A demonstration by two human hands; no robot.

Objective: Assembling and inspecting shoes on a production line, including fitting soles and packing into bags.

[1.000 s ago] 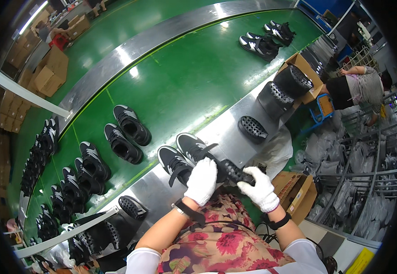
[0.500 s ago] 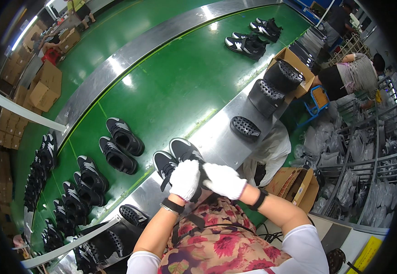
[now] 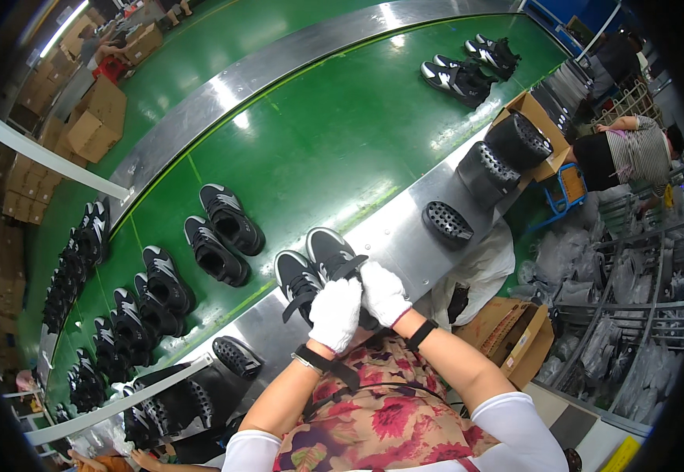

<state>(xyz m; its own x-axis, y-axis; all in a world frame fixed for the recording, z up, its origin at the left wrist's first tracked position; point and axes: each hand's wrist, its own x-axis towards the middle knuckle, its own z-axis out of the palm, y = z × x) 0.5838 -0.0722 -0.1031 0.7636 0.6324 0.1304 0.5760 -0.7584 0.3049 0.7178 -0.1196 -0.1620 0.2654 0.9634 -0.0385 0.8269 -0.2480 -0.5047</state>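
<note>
Head view: our forearms rise from the lower edge and meet over the steel rim [image 3: 405, 236] of the green conveyor belt [image 3: 310, 149]. Our left hand [image 3: 336, 313] and right hand [image 3: 384, 293], both in white gloves, are side by side, fingers curled and clamped on the nearest pair of black shoes [image 3: 314, 267]. Just beyond lies another black pair [image 3: 222, 234], and far up the belt two more shoes [image 3: 468, 69]

The gloved hands [image 3: 360, 305] hide the heels of 2 black sneakers [image 3: 317, 271].
</note>
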